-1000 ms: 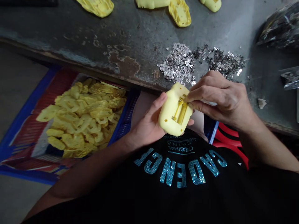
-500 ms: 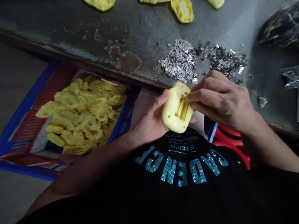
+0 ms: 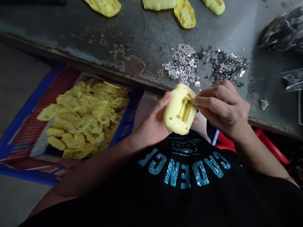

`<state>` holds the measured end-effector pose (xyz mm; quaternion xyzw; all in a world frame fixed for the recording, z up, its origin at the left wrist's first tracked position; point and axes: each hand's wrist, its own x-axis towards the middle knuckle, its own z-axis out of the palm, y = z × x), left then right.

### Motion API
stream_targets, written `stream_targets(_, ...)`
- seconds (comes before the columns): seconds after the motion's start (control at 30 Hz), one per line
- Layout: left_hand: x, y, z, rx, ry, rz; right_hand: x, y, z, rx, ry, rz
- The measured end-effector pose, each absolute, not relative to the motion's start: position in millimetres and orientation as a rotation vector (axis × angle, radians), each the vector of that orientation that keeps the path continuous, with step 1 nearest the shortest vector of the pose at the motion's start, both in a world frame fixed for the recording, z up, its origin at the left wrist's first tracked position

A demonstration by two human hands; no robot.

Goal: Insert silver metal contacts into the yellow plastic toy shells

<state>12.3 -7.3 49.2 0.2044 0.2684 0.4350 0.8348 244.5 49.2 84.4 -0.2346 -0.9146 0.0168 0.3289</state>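
My left hand [image 3: 155,121] is wrapped round a yellow plastic housing [image 3: 171,110], tilted so that its open battery compartment faces up. Small metal contacts show at both ends of the compartment. My right hand [image 3: 221,105] has thumb and forefinger pinched together at the compartment's far right edge. Whatever is between those fingertips is too small and hidden to make out. Just beyond the housing, a pile of small shiny metal contact plates [image 3: 183,63] lies on the metal bench, beside a darker pile of metal pieces [image 3: 228,66].
The worn bench [image 3: 94,41] has its front edge just beyond my hands. More yellow housings [image 3: 185,14] lie at its back. A blue crate [image 3: 14,126] at lower left holds many yellow parts [image 3: 87,116]. Plastic bags of metal pieces [image 3: 284,31] sit at right, above a red stool [image 3: 272,146].
My right hand has drawn back slightly to the right, uncovering more of the compartment's far end. The left hand keeps the housing in nearly the same place. The view has shifted slightly.
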Motion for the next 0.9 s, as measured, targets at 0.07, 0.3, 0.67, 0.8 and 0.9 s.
stream_targets(0.07, 13, -8, 51, 0.448, 0.548, 0.904, 245, 45, 79, -0.599, -2.374, -0.035)
stream_targets(0.3, 18, -16, 56, 0.546, 0.602, 0.944, 248, 29, 70, -0.687, -2.273, -0.025)
stream_targets(0.67, 21, -39, 51, 0.833, 0.737, 1.174, 248, 46, 100, -0.808, -2.276, 0.779)
stream_targets(0.8, 16, -49, 59, 0.955, 0.788, 1.169, 242, 35, 87, -0.791, -2.188, 0.655)
stream_targets(0.9, 12, -58, 63, 1.065, 0.835, 1.139, 239, 26, 69, -0.764, -2.044, 0.625)
